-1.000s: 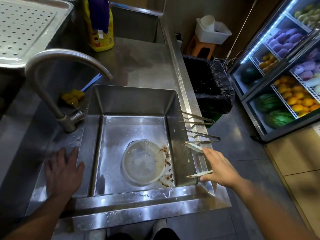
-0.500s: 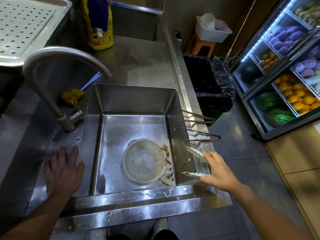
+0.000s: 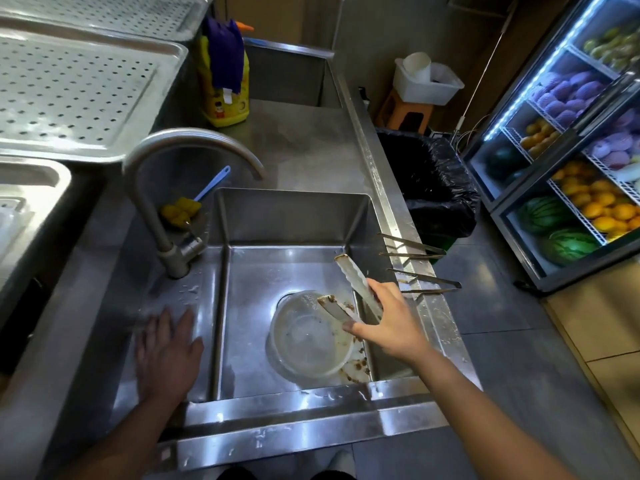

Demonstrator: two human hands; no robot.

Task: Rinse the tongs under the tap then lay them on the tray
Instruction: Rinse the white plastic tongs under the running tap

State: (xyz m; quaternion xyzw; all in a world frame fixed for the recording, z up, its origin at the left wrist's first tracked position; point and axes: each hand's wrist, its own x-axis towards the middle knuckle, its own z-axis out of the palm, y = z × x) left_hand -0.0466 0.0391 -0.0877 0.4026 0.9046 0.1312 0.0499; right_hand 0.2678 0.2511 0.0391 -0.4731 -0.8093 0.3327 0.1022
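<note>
The right hand [image 3: 389, 322] has its fingers [image 3: 377, 291] and thumb curled round the tongs [image 3: 356, 287]. It grips their near end, and the two soiled arms spread apart and point away from the fingers over the sink [image 3: 294, 220]. Just under the fingers a clear plastic bowl [image 3: 308, 341] lies on the sink floor. Right of them, two spare pairs [image 3: 415, 249] rest across the rim. Well to the left, the left hand [image 3: 166, 351] lies flat (fingers straight, holding nothing) on the wet tabletop [image 3: 162, 292]. The tap [image 3: 194, 147] arches beyond it, and the perforated tray [image 3: 69, 91] sits farthest away, to the left.
</note>
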